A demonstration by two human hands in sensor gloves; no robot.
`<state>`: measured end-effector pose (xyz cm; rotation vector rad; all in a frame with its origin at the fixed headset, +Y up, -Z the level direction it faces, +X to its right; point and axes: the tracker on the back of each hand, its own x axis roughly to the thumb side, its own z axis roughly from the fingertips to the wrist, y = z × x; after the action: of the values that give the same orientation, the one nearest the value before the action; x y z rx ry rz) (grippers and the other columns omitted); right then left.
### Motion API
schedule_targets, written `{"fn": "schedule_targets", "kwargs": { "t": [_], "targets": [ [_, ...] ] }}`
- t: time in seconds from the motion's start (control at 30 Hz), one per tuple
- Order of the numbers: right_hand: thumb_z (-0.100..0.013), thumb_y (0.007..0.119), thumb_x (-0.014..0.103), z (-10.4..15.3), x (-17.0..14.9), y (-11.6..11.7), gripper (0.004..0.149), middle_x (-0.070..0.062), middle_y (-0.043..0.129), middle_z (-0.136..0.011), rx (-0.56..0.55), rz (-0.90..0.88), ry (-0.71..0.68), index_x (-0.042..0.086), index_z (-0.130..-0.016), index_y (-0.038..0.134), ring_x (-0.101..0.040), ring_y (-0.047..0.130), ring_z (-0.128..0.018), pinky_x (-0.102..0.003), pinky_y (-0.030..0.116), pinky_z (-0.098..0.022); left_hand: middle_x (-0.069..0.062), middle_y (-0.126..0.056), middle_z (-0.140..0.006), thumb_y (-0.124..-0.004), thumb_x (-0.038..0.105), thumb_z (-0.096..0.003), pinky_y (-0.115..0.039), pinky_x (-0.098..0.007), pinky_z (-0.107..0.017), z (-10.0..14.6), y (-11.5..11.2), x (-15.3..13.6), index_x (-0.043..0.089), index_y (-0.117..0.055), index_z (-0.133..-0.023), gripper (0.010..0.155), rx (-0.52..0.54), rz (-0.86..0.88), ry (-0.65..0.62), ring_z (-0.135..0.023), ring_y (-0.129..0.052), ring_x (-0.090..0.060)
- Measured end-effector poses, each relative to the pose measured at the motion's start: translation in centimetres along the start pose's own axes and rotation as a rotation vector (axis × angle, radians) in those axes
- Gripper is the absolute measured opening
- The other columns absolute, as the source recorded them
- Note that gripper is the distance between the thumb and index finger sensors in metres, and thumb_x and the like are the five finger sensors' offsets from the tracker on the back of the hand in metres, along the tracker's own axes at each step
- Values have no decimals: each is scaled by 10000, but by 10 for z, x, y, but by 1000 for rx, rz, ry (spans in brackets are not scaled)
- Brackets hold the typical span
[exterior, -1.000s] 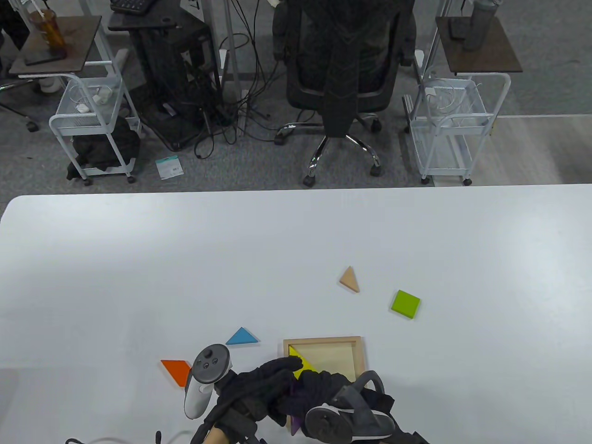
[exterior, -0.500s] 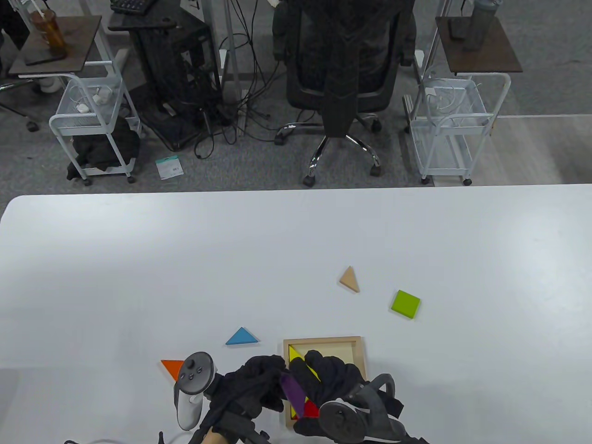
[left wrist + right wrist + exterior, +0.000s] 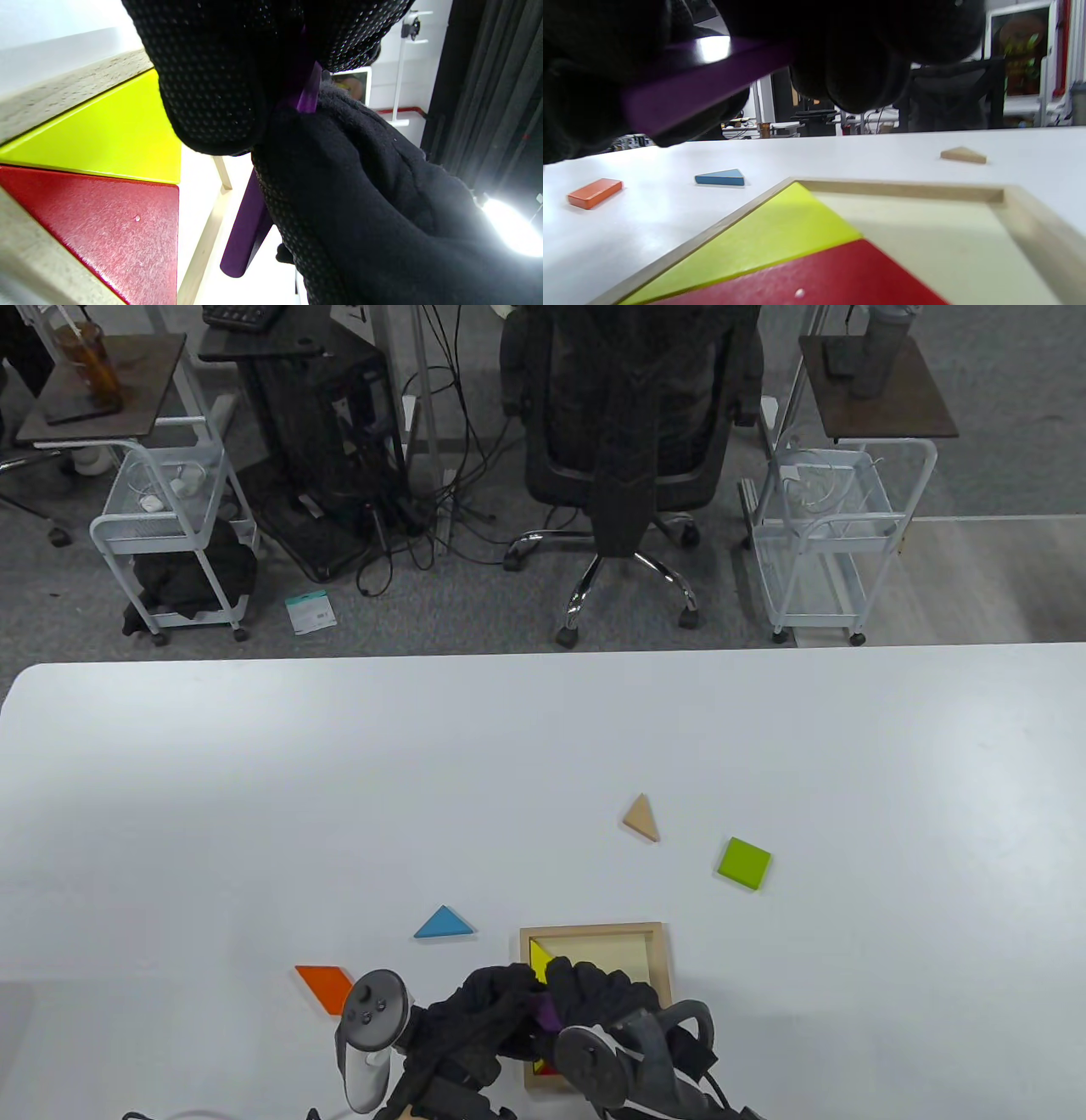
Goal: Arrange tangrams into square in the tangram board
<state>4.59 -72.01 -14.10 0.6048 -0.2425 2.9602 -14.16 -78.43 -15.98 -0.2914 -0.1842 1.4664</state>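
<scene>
With both the left hand and right hand pinching the purple piece above the tangram board, we should level it before lowering beside the red triangle.

No legible text, as far as visible

My left hand and right hand crowd the near half of the tangram board, both gripping the purple piece above it. The yellow triangle and red triangle fill its left side; the far right floor lies bare. The blue triangle sits just beside its left rim.
</scene>
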Motion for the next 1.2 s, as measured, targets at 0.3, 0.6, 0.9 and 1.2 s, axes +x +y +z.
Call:
{"fn": "schedule_targets", "kwargs": {
  "t": [0.3, 0.6, 0.9, 1.2],
  "targets": [
    [-330, 807, 519, -13, -1, -8, 714, -178, 844, -853, -30, 82, 101, 125, -918, 713, -304, 973, -561, -308, 878, -327, -259, -671, -1026, -739, 385, -551, -844, -508, -587, 7, 4, 17, 85, -528, -1048, 618, -10, -165, -140, -854, -844, -471],
    [-383, 797, 448, -47, -67, -10, 699, -182, 726, -967, 151, -4, 463, 148, -986, 614, -342, 886, -704, -351, 817, -437, -274, -128, -1150, -589, 533, -580, -241, -731, -673, 20, 24, 40, 134, -173, -1122, 792, 139, -1150, -173, -1017, -180, -579],
    [-386, 768, 459, -49, -50, 42, 691, -160, 737, -971, 292, 198, 391, 158, -987, 607, -336, 882, -731, -364, 801, -455, -259, -13, -1130, -562, 535, -587, -128, -710, -660, 14, 33, 25, 149, -92, -1110, 802, 75, -1188, -3, -999, -64, -562],
    [-411, 717, 459, -55, -38, 62, 689, -133, 693, -1011, 387, 455, 377, 176, -1013, 539, -336, 833, -804, -384, 758, -520, -256, 18, -1120, -556, 534, -589, -120, -711, -657, 13, 33, 24, 149, -66, -1106, 810, 69, -1181, 3, -994, -25, -559]
  ]
}}
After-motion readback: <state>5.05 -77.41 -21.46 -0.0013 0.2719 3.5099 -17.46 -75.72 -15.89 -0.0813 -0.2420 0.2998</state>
